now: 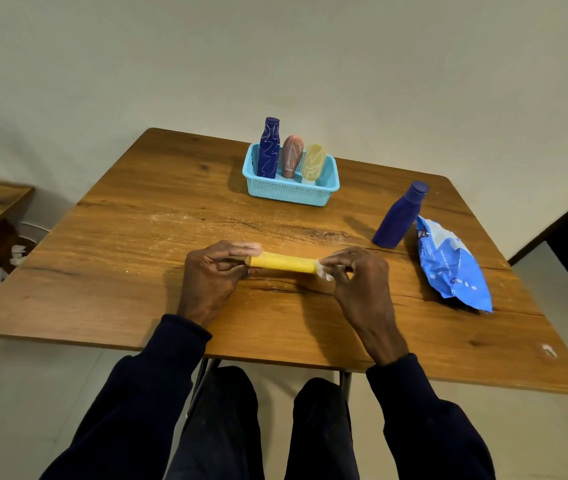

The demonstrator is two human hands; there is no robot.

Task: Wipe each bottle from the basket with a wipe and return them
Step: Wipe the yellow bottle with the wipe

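My left hand (211, 271) is clamped round the 9 o'clock end of the yellow bottle (284, 263), which lies horizontal over the table (137, 237), near its front edge. My right hand (355, 271) pinches the wipe (324, 273) against the 3 o'clock end. Procedure, as I judge it: hold the left grip fixed, draw the wipe along the body toward 9 o'clock, rotate the bottle, repeat until all sides are covered. Pinch firmly so the wipe does not slip off. Return destination: the basket (289, 194) at 12 o'clock, holding three bottles. A blue bottle (398, 216) stands at 2 o'clock, outside the basket, beside the wipe pack (452, 265)
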